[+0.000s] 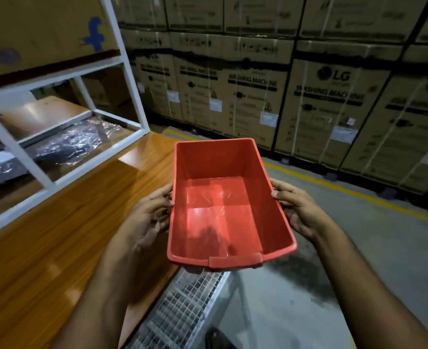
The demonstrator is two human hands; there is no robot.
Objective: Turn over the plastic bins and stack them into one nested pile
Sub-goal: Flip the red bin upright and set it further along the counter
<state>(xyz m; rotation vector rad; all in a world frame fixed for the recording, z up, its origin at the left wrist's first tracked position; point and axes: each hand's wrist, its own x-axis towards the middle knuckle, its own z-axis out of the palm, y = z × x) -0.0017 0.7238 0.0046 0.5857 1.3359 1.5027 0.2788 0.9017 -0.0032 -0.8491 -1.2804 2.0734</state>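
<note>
**Red bin held open side up between two hands**

Red rectangular plastic bin (223, 205) sits in mid-air in front of the person, its open mouth facing up toward the head camera and its glossy inner floor in plain view. It holds nothing inside. A flat tab on the near short rim points toward the person.

The left hand (147, 217) grips the bin's left long wall about halfway along. Its fingers (161, 195) curl against the outer face of that wall, with the fingertips touching just under the rim. The right hand (299, 210) grips the opposite long wall in the same way: the fingers (281, 190) wrap onto the outside of the wall and the tips meet the rim edge. Both hands clasp the bin from the sides, so the bin lies between the two sets of fingers, and none of them reach inside it.

Beneath and to the left of the bin runs a brown wooden tabletop (56, 248), which carries a white metal frame rack (54, 152). Below the bin's near end lies a grey metal wire-mesh panel (182, 306). Across a grey concrete floor (359, 248), stacked brown cardboard cartons printed "WASHING MACHINE" (328, 102) form a wall behind a yellow floor line (346, 190).
</note>
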